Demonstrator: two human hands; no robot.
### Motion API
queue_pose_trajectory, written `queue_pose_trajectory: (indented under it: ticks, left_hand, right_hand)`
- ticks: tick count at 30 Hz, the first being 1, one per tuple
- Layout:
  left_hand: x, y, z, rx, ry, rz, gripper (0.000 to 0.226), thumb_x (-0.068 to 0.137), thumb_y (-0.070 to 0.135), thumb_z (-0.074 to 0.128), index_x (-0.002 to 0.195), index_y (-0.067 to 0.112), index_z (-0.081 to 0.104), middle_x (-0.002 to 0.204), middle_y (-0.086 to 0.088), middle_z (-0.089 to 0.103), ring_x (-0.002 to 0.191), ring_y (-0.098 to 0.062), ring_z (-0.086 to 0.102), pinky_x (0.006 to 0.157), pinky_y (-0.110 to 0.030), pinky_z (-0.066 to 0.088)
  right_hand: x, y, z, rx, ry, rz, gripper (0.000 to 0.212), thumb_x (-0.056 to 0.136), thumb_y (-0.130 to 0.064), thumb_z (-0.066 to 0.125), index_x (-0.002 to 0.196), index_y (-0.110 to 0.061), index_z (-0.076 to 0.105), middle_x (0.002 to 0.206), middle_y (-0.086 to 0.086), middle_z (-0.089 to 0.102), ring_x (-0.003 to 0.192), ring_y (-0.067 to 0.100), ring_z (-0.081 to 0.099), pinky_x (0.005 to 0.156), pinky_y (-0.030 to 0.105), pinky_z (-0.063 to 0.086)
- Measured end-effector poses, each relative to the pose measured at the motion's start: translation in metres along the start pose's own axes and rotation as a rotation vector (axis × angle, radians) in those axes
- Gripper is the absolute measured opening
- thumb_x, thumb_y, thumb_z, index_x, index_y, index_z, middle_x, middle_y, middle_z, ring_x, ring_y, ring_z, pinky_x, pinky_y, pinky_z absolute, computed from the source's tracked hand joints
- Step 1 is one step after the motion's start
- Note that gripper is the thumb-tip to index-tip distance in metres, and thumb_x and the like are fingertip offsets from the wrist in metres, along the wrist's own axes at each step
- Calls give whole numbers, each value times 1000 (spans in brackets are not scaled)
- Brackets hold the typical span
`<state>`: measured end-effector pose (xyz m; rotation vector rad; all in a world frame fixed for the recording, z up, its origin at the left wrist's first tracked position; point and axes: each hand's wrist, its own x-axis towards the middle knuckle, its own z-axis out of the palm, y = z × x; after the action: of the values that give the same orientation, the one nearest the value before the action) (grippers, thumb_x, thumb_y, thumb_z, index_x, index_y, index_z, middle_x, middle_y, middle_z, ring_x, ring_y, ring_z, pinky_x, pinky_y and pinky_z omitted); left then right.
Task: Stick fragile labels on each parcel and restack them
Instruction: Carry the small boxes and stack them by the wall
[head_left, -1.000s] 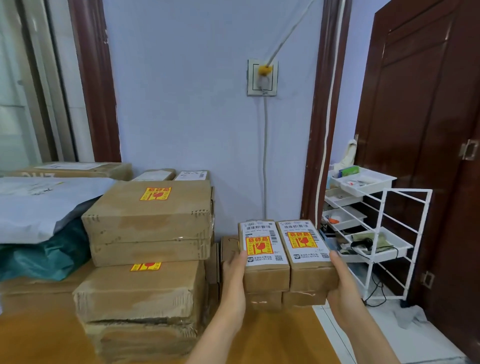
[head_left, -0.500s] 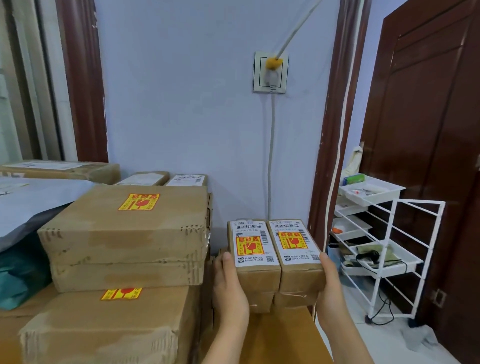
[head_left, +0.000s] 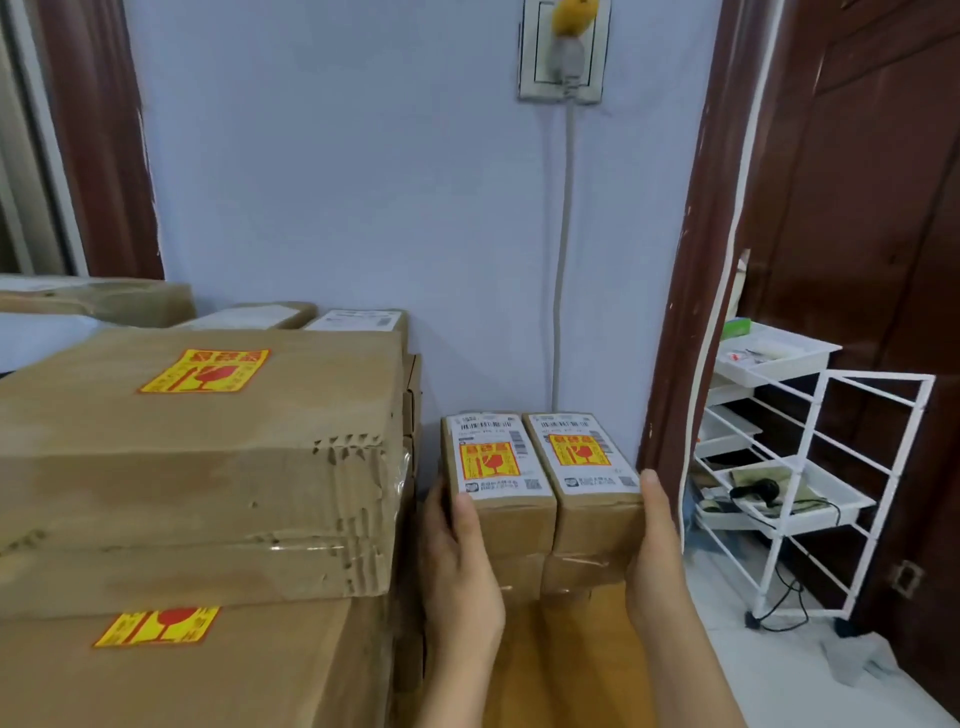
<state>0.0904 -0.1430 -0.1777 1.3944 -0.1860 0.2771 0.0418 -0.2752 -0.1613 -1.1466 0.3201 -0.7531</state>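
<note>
Both grips — left hand (head_left: 460, 566), right hand (head_left: 655, 558) — clasp two small labelled parcels (head_left: 540, 499) (side by side).

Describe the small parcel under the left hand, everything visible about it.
The small parcel is a narrow brown cardboard box lying flat, its top covered by a white shipping label with barcodes and a yellow-and-red fragile sticker. It sits on another small box, pressed side by side against a matching right parcel. The left hand holds its left side, thumb on the near top corner. The tall stack of big boxes stands just to its left.
</note>
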Motion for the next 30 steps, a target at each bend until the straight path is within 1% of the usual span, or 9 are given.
queue_pose_trajectory:
  ticks: [3, 6, 10, 13, 16, 19, 22, 26, 30]
  left_hand:
    - [5, 5, 7, 30, 52, 61, 65, 81, 68, 24, 126, 25, 43, 115, 8, 46, 103, -10, 43, 85, -21, 29]
    - [10, -9, 10, 88, 129, 197, 63, 82, 77, 24, 111, 25, 46, 113, 10, 43, 107, -7, 41, 91, -19, 28]
    - [14, -23, 11, 140, 141, 255, 68, 86, 62, 27, 122, 12, 55, 115, 11, 43, 112, -7, 42, 96, -17, 28]
    - [16, -25, 10, 156, 129, 231, 64, 91, 59, 31, 127, 11, 53, 120, 5, 51, 117, -16, 47, 100, -25, 34]
    - [13, -24, 10, 162, 102, 161, 67, 88, 59, 28, 136, 14, 45, 134, -3, 52, 124, -22, 47, 105, -37, 38]
    - [8, -29, 10, 179, 113, 156, 72, 87, 66, 26, 144, 22, 32, 145, 0, 41, 130, -22, 43, 106, -41, 40]
    - [0, -32, 10, 195, 148, 186, 77, 83, 68, 29, 144, 21, 29, 148, -2, 35, 130, -25, 43, 105, -43, 40]
    - [-12, -29, 12, 180, 170, 230, 74, 83, 54, 37, 144, 15, 29, 146, 2, 32, 135, -21, 35, 107, -34, 34]
    - [-18, -37, 13, 187, 109, 333, 75, 76, 35, 41, 144, 8, 28, 141, 6, 29, 133, -18, 32, 109, -28, 27]
  right_hand:
    - [9, 5, 1, -43, 40, 14, 30, 95, -49, 42, 99, -30, 65, 83, -16, 74, 83, 2, 67, 77, 26, 48]
    - [15, 15, -1, -76, 89, -41, 47, 87, -62, 49, 117, -28, 61, 103, -9, 71, 97, 8, 66, 83, 30, 49]
    - [10, 15, 2, -143, 81, -127, 46, 82, -62, 43, 111, -29, 59, 100, -13, 68, 86, -9, 64, 75, 19, 50]
    - [4, 18, 5, -185, 44, -195, 47, 82, -56, 39, 116, -29, 57, 107, -15, 64, 88, -12, 62, 70, 7, 49]
    - [3, 24, 9, -205, 22, -224, 47, 82, -53, 42, 121, -29, 55, 110, -15, 63, 91, -11, 61, 69, 4, 47]
    - [2, 30, 11, -216, 47, -267, 43, 85, -51, 42, 120, -30, 55, 112, -13, 64, 100, -5, 61, 75, 8, 47]
    - [3, 40, 12, -239, 122, -313, 39, 93, -56, 43, 120, -31, 55, 117, -9, 63, 110, 3, 57, 89, 20, 45]
    - [1, 53, 14, -284, 228, -369, 59, 81, -63, 34, 125, -28, 52, 122, -6, 59, 116, 8, 53, 100, 34, 44]
    - [-3, 60, 17, -302, 271, -412, 53, 79, -55, 33, 127, -35, 43, 120, -18, 53, 114, -3, 48, 99, 28, 38]
